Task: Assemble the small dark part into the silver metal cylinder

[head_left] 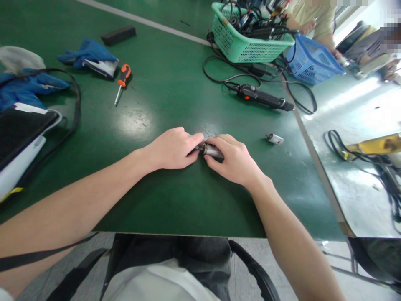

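Just above the green table, my right hand [231, 156] is closed around a small silver cylinder [212, 151] that looks like a small electric motor. Its end points left, towards my other hand. My left hand [179, 148] is pinched on a thin, dark piece [198, 147] at that end; what the piece is I cannot make out. A similar silver cylinder [275, 139] lies on its side on the table, to the right of my right hand.
An orange-and-black screwdriver [124, 79] lies far left, near blue bags [89, 54] and a black block [118, 35]. Beyond my hands are a corded electric screwdriver [265, 97], a green basket [250, 48] of cables and a blue basket [313, 62]. Another person [313, 21] sits behind them.
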`<state>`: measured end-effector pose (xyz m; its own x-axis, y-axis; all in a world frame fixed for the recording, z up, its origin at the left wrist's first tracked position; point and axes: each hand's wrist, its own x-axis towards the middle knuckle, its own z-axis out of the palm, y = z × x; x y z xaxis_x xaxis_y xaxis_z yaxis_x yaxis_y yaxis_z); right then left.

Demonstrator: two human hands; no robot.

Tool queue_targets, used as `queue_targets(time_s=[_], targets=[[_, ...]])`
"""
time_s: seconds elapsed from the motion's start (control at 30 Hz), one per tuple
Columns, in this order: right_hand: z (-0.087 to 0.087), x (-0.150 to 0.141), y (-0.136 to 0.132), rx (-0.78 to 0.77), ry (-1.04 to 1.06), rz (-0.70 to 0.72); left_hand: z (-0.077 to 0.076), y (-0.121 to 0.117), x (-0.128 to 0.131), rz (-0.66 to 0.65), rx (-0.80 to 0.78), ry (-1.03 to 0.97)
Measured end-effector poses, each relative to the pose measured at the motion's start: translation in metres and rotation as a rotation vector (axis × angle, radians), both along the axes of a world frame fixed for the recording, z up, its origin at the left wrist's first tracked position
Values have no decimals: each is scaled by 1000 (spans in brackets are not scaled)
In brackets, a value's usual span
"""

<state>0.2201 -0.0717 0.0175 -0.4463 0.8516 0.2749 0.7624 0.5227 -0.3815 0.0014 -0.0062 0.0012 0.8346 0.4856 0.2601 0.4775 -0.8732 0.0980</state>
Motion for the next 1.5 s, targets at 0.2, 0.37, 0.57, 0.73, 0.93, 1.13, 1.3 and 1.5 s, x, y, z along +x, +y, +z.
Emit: queue_targets(time_s=[0.2,0.37,0.57,0.73,0.93,1.13,1.3,1.5], targets=[[1,-1,0,-8,-10,-5,0,0,0,-5,-7,-3],[1,-1,0,-6,-9,-6,0,0,1,-3,-16,5],[0,0,0,-9,-8,-6,0,0,1,-4,-2,3],[1,0,0,-13,1,-6,0,0,0,-7,-6,2],[1,0,0,-16,6,-3,-1,1,0,-10,-9,-6],[1,0,0,-25,8,-5,-1,1,1,-7,-15,0],[1,0,0,-22,5,-6,0,1,0,-4,-18,9],[1,0,0,-20,2,-1,2,0,1,6,-10,14]])
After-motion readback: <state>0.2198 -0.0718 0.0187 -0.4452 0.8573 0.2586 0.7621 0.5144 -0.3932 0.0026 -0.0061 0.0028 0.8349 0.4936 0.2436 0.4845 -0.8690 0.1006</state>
